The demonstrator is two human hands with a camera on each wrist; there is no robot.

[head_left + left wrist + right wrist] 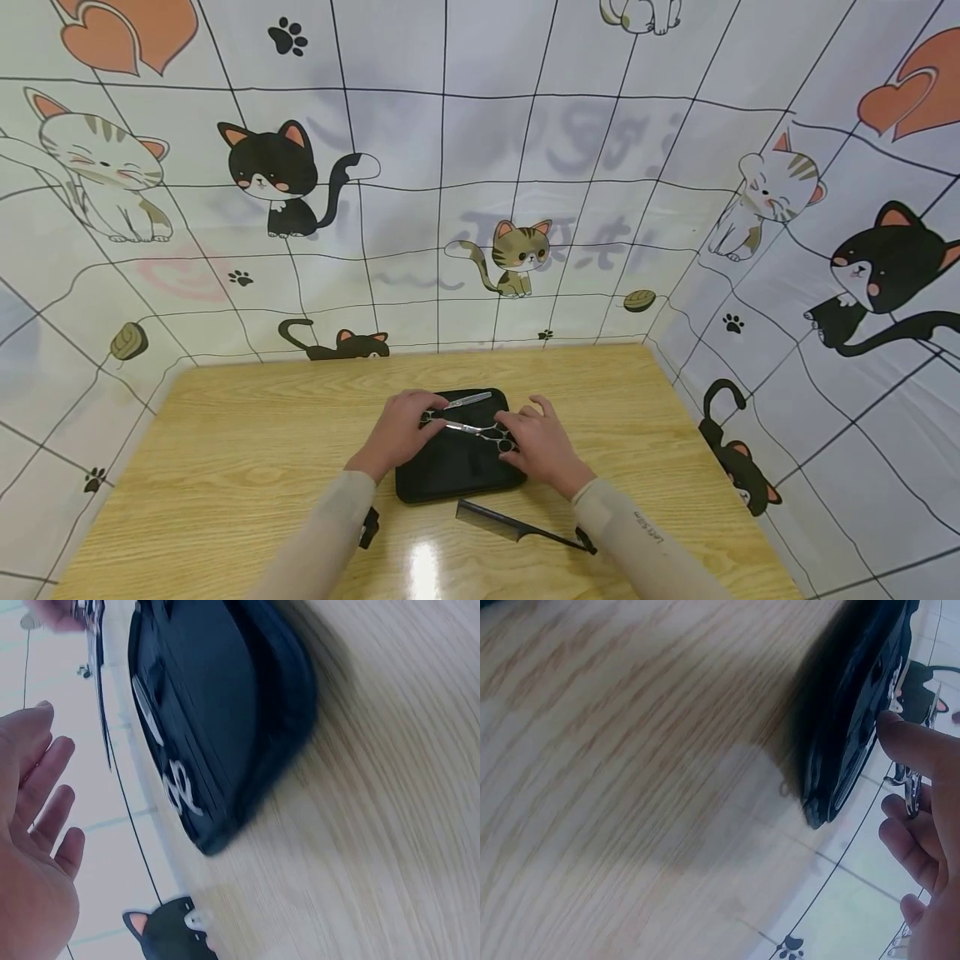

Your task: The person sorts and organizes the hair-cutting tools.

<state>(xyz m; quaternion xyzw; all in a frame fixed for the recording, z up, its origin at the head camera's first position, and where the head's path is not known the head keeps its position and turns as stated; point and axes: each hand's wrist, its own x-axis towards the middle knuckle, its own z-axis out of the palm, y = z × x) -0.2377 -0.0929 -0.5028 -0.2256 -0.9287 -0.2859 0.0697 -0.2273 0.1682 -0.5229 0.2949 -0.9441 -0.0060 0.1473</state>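
Observation:
A black tray (pixel 465 471) lies on the wooden table between my hands. My right hand (pixel 542 437) holds a pair of silver scissors (pixel 491 432) by the finger loops, raised over the tray with the blades pointing left. In the right wrist view, thumb and fingers are at the scissors' handle (pixel 911 796). My left hand (pixel 408 427) is over the tray's left side near the blade tips; the left wrist view shows its fingers loosely bent, with a gap between them and the scissors. A second pair of scissors (pixel 180 787) lies in the tray, its loops partly behind my left hand in the head view.
A black tail comb (pixel 495 522) lies on the table (pixel 247 467) in front of the tray, its tail end by my right sleeve. A small black object (pixel 369 528) shows beside my left sleeve. Cat-printed white sheets (pixel 405 208) enclose the table's back and sides.

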